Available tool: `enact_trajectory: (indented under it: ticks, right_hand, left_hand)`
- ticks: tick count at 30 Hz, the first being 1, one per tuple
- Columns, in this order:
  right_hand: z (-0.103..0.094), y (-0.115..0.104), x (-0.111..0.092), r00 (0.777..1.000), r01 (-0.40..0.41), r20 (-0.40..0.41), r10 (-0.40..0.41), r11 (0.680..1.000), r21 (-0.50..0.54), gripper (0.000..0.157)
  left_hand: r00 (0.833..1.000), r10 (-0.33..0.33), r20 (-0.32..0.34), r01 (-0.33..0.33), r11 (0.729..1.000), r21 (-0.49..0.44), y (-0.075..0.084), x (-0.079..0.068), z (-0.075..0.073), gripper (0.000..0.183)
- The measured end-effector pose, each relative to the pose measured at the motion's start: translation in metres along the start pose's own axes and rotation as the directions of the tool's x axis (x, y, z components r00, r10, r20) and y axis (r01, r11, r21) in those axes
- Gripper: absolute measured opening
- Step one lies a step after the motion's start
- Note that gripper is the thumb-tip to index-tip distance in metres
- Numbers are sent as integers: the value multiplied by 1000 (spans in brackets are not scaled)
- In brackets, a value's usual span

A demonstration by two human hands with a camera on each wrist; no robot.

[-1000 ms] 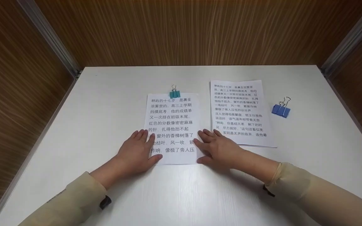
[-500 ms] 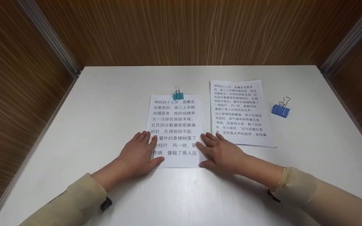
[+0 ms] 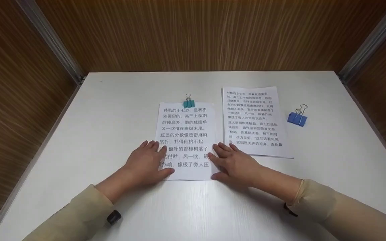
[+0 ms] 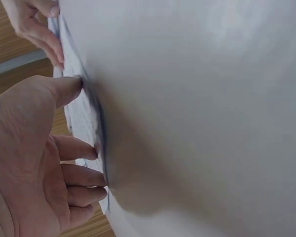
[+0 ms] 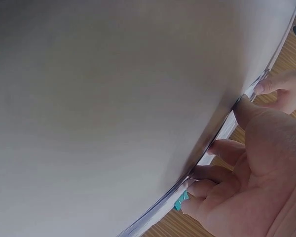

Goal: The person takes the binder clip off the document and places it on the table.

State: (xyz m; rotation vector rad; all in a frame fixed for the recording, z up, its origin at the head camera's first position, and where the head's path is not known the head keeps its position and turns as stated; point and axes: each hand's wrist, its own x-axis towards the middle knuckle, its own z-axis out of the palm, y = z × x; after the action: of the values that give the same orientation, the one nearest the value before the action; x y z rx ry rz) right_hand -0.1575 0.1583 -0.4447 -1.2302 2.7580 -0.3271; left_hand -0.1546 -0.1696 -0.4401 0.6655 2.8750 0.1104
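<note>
A stack of printed paper (image 3: 186,134) lies flat on the white table, with a teal binder clip (image 3: 189,103) on its top edge. The left hand (image 3: 146,162) rests on the stack's lower left side, fingers extended and thumb on the page. At the lower right side, the right hand (image 3: 235,164) touches the edge with fingertips and thumb. In the left wrist view, the left hand's thumb and fingers (image 4: 76,148) reach the paper's edge. The right wrist view shows the right fingers (image 5: 227,150) along the edge, near a bit of the teal clip.
A second printed stack (image 3: 253,120) lies to the right, partly behind the right hand's fingers. Beyond it sits a blue binder clip (image 3: 297,118) with its wire handles up. Wood-grain panels (image 3: 206,36) stand at the table's back and sides.
The clipped stack has shifted slightly right and toward the person, with both hands on its sides. The second stack and blue clip stay in place on the table.
</note>
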Motion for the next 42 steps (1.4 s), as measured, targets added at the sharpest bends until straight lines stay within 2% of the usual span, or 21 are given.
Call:
enact_trajectory:
  ticks: [5,12,17,22,27,33,42]
  right_hand:
    - [0,0,-2,1000,-2,0,2,1000,2,69]
    - [-1,-1,-2,1000,-15,14,15,1000,6,70]
    - [-1,-2,0,999,-26,25,26,1000,9,70]
    - [-1,-2,-1,999,-33,29,32,999,6,71]
    - [-1,-2,-2,1000,-24,13,24,1000,1,70]
    - [-1,-2,-4,1000,-5,-3,5,1000,-4,68]
    - [-1,-2,-3,999,-28,18,28,1000,-6,70]
  left_hand:
    - [998,-36,-42,34,998,-47,-7,17,-17,84]
    - [988,-135,-78,123,982,-146,-36,63,-42,90]
    - [981,-164,-98,136,960,-244,-62,93,-46,93]
    - [978,-186,-92,147,933,-330,-81,114,-41,95]
    - [975,-212,-70,168,903,-396,-90,127,-35,98]
    - [972,-233,-36,191,867,-461,-91,135,-29,98]
    - [971,-237,-21,194,842,-504,-92,142,-23,101]
